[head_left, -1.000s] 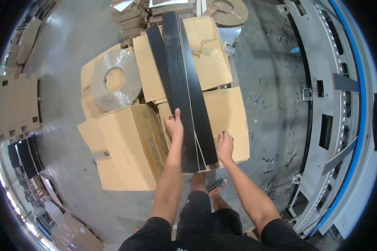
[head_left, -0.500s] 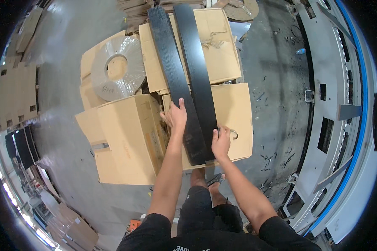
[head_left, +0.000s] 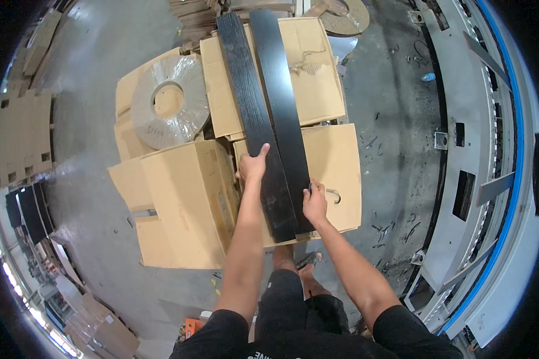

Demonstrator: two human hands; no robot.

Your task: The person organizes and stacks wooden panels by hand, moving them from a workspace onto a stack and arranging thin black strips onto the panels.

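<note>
Head view: two long boards side by side on cardboard, a hand at each outer edge.
The left hand (head_left: 254,166) grips the long black grain-textured board (head_left: 256,119), thumb on top; the right hand (head_left: 315,204), fingers curled narrow, meets the long smooth black board (head_left: 281,90), its hold unclear. Both lie lengthwise across tan cardboard boxes (head_left: 335,155), near a film-wrapped grey ring-shaped roll (head_left: 144,107).

Dark handwriting (head_left: 156,130) marks the plastic-wrapped roll (head_left: 142,113) at ten o'clock, too blurred to read surely. White letters, upside down and partly cut off, cross the black T-shirt (head_left: 329,350) at six. A tiny white label (head_left: 109,319), unreadable, sits on a cardboard box (head_left: 117,336) near eight.
</note>
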